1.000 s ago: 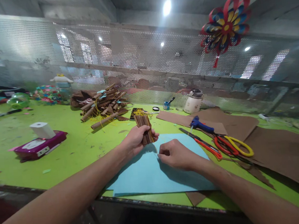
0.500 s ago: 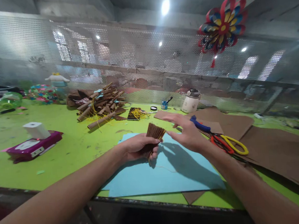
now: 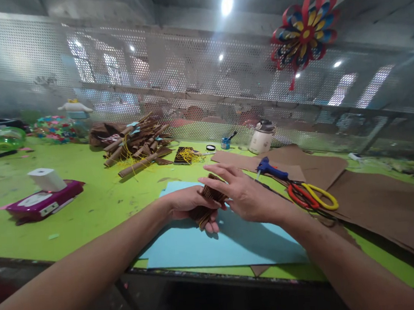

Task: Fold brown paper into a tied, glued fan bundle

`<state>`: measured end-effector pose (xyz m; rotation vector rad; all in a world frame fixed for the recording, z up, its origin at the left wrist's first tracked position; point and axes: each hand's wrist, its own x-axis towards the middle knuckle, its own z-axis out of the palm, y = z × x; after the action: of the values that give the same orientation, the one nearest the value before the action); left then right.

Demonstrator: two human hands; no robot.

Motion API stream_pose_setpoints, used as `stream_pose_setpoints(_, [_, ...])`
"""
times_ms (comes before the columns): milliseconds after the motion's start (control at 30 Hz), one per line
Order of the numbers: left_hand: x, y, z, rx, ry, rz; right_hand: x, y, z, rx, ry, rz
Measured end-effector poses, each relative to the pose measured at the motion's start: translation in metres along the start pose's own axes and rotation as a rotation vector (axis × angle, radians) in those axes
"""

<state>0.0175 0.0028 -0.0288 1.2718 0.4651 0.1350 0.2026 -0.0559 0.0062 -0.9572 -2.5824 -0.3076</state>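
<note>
A thick bundle of brown paper folded into narrow pleats (image 3: 201,214) is gripped in my left hand (image 3: 187,202), thumb across its near face and fingers beneath. Thin yellow string shows at its lower end. My right hand (image 3: 248,194) reaches over the bundle's upper right part, its fingers stretched and apart, seeming to touch the pleats. That hand's thumb is partly hidden, and its fingers cover the top of the bundle. Under both hands lie light blue paper sheets (image 3: 243,247) at the table's front edge.
Right of my hands lie a blue glue gun (image 3: 272,169), scissors with red and yellow handles (image 3: 319,196) and brown paper sheets (image 3: 386,207). Rolled brown paper tubes (image 3: 135,148) are piled behind left. A purple tissue pack (image 3: 46,201) and a white jug (image 3: 261,136) stand on the green table (image 3: 108,225).
My right hand has moved left and down onto the pleated paper, covering its top edge. The bundle has tilted and shifted slightly left in my left hand.
</note>
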Motion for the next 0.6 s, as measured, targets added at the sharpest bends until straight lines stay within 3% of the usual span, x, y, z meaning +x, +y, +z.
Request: stream_pose_setpoints(600, [-0.0013,0.0013,-0.0029,-0.029,-0.052,-0.027,0.0001,0.0061,0.0089,0.002,-0.032,0.012])
